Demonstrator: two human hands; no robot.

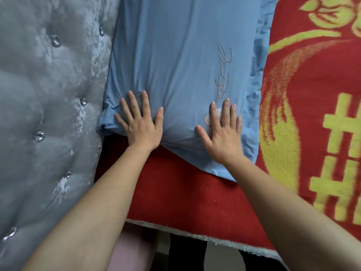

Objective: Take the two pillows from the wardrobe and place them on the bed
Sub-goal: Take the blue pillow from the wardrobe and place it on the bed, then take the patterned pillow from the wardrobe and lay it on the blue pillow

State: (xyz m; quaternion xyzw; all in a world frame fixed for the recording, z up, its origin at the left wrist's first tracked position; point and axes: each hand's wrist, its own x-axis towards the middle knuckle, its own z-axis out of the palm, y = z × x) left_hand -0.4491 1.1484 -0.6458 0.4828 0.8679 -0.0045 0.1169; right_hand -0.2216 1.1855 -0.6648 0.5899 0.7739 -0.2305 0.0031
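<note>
A blue pillow with tan embroidered script lies on the bed's red blanket, its long side against the headboard. My left hand rests flat on the pillow's near left corner, fingers spread. My right hand presses flat on its near right part, beside a small embroidered shell. Neither hand grips anything. Only this one pillow is in view, and no wardrobe shows.
A grey tufted headboard with shiny buttons fills the left side. The red blanket carries a yellow pattern on the right. The bed's near edge runs below my arms, with floor and my legs under it.
</note>
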